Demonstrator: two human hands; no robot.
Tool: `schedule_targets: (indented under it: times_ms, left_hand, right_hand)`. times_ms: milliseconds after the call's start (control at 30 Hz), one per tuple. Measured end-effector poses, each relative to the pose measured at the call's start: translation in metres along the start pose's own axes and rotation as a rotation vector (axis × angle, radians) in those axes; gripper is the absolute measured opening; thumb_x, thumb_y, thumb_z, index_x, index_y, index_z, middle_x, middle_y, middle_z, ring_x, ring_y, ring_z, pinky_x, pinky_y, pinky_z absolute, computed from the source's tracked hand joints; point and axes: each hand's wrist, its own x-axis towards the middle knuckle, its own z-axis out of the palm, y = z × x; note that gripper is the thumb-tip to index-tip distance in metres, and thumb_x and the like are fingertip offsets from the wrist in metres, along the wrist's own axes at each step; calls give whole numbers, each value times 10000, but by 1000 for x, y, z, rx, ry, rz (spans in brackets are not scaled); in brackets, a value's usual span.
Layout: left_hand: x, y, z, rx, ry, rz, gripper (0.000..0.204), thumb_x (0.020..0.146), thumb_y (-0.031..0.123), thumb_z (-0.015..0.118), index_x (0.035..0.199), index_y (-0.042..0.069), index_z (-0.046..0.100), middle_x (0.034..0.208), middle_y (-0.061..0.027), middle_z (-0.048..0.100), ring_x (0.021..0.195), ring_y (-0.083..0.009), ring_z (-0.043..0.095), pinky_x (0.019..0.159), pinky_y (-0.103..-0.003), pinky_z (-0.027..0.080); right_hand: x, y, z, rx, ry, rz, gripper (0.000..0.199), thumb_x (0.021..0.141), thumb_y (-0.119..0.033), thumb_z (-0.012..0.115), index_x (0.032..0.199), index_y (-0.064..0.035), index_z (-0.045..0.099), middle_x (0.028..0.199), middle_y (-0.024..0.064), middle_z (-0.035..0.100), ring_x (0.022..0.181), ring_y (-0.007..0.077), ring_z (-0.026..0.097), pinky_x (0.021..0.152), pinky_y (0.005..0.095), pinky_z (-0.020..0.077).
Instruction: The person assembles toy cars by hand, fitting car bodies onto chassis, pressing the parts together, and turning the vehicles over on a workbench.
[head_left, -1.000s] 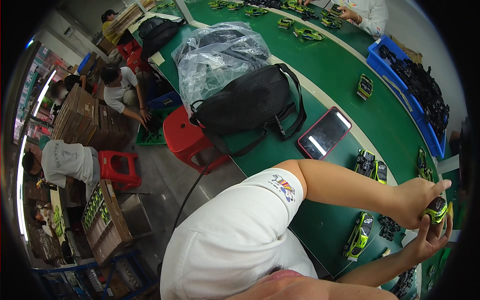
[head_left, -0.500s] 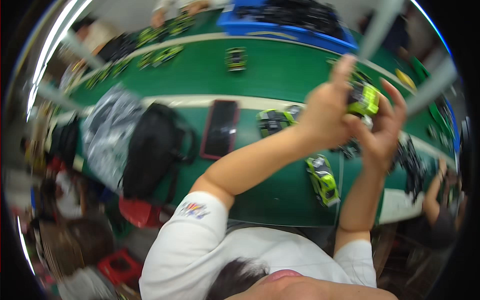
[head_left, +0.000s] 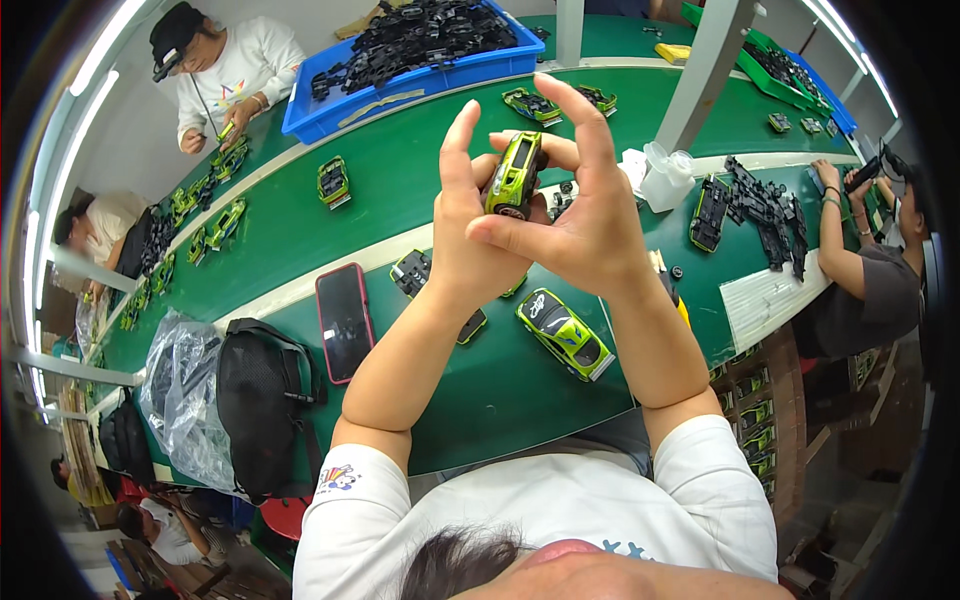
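Above the middle of the bench, a lime-green and black toy car (head_left: 515, 172) is held tilted between my two hands. My left hand (head_left: 462, 235) grips its left side, with one finger raised. From the right, my right hand (head_left: 592, 215) holds it, thumb below the car's near end and one finger pointing up; some fingertips are hidden behind the car. Below my hands, another lime-green toy car (head_left: 565, 335) stands on the green bench. A toy car showing its black underside (head_left: 411, 272) lies partly behind my left forearm.
A phone with a red edge (head_left: 345, 322), a black backpack (head_left: 262, 400) and a clear plastic bag (head_left: 185, 400) lie at left. A blue crate (head_left: 415, 105) of black parts stands at the back. Black chassis parts (head_left: 770, 215) lie at right near a co-worker (head_left: 865, 260). A metal post (head_left: 705, 75) rises behind.
The view has swung toward the right, and the bench things appear farther left. My hands have come nearer the picture's middle with the toy car still between them, its visible side turned.
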Motion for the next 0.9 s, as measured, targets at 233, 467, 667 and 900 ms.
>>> schedule_targets:
  times_ms: [233,467,667,900]
  left_hand:
    - [0,1,8,81,70,58,871,722,-40,642,1433,40,145,883,-110,641,726,-150,619,628,-258,505]
    - [-1,-11,6,-163,104,55,692,853,81,621,1432,101,243,1073,-105,527,876,-168,604,716,-259,526]
    - [-2,-5,2,-80,181,-1,733,815,-12,630,1424,78,231,1072,-103,509,857,-158,606,746,-268,531]
    - [-1,1,9,-239,146,20,687,825,3,610,1406,70,249,1038,-107,533,864,-162,608,744,-286,542]
  right_hand:
    - [2,5,-7,8,-27,-9,886,636,-205,842,1344,-43,335,1099,149,620,956,257,653,820,328,511]
    - [1,13,5,150,32,6,891,604,-250,849,1300,-54,329,971,168,620,827,272,650,720,325,510]
    - [0,5,3,78,101,-36,882,586,-279,848,1274,-64,340,909,148,610,881,306,611,811,382,476]
    - [1,-2,-5,135,92,-66,806,585,-225,837,1233,-75,383,912,154,615,845,297,633,785,368,498]
